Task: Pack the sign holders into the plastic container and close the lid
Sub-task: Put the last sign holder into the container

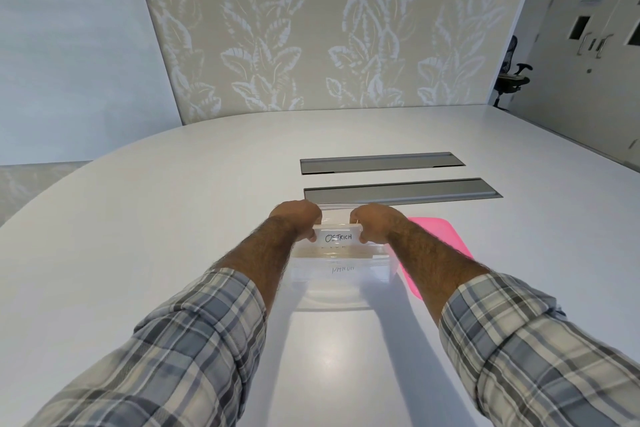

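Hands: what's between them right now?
Head view: a sign holder marked OSTRICH spans the gap between left hand and right hand, held over the clear container.

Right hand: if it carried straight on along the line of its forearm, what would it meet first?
Probably the far rim of the clear container, then the nearer grey table slot. The right hand holds one end of the OSTRICH sign holder; depth is uncertain.
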The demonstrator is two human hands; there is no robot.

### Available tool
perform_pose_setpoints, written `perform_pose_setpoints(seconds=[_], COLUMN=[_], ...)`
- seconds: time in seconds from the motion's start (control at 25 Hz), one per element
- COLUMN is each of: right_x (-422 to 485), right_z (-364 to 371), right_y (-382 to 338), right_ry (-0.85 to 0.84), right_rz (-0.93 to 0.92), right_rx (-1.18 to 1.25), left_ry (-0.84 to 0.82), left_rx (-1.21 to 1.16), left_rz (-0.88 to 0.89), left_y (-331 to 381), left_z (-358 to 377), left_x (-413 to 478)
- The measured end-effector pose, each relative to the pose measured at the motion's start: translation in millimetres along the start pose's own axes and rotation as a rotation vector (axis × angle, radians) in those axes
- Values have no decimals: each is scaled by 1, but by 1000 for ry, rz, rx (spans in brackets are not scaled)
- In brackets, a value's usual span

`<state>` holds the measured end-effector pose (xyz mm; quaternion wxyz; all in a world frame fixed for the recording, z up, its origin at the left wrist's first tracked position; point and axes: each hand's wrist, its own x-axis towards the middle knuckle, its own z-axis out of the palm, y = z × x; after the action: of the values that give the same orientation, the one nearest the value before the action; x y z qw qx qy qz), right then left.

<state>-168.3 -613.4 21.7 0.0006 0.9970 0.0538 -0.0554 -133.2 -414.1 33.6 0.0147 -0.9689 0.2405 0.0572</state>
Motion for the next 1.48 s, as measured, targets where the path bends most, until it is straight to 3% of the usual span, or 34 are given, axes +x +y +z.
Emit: perform_pose_setpoints(seconds=[0.84, 1.08, 1.48], right_x=[0, -8, -37], right_z=[12, 4, -16], right_y=[-1, 3, 4], right_ry=[-48, 13, 209], right_rz=[-20, -38, -38], right_rx=[-40, 4, 40], left_ry=[-4, 19, 277], left_rx=[105, 81, 46], left_rz=[30, 32, 97], left_y=[7, 4, 15], left_z=[11, 10, -6], left_x=[0, -5, -31])
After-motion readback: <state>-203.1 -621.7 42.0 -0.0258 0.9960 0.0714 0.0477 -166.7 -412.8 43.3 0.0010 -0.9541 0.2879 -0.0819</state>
